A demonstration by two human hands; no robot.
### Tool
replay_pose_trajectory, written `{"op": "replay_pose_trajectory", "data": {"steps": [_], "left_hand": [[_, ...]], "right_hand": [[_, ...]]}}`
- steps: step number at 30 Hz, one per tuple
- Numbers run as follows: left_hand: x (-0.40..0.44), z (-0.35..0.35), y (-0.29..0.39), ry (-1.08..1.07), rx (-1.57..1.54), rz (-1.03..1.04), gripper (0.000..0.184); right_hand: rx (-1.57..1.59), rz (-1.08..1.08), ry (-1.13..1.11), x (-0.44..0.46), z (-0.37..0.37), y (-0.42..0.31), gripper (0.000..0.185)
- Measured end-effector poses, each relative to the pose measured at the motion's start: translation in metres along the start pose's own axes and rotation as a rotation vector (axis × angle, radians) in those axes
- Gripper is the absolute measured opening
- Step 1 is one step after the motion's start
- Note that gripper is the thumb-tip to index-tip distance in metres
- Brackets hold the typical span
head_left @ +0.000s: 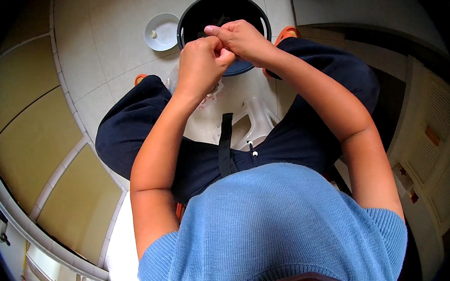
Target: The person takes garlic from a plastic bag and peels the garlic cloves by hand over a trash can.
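Pale tiled floor (90, 71): round black tub (247, 8) ahead of the seated person, shallow round white bowl (167, 29) just to its left, with one small whitish piece (153, 34) inside, toward the bowl's left side. Left hand (204, 63) and right hand (241, 40) together over the tub's near side; orange shoe (288, 32) just right of the tub. Nearer the person, between the knees, white plastic frame (254, 117); flat yellow-brown panels (32, 143) along the far left.

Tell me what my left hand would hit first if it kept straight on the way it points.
Most likely your right hand, just ahead of the left hand; depth is unclear. Beyond it on that line lies the bin.
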State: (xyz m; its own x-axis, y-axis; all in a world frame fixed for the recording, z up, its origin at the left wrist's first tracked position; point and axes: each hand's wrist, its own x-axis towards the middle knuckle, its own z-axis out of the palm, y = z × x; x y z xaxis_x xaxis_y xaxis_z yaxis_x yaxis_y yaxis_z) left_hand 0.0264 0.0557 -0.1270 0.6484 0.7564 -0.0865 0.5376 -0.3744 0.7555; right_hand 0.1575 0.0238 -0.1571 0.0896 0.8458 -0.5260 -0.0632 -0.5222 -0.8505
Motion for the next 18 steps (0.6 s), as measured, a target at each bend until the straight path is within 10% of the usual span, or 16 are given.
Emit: {"op": "replay_pose_trajectory", "data": {"steps": [18], "left_hand": [[0.008, -0.017, -0.011, 0.083, -0.264, -0.073, 0.014]], "right_hand": [[0.217, 0.010, -0.031, -0.001, -0.018, -0.019, 0.040]]}}
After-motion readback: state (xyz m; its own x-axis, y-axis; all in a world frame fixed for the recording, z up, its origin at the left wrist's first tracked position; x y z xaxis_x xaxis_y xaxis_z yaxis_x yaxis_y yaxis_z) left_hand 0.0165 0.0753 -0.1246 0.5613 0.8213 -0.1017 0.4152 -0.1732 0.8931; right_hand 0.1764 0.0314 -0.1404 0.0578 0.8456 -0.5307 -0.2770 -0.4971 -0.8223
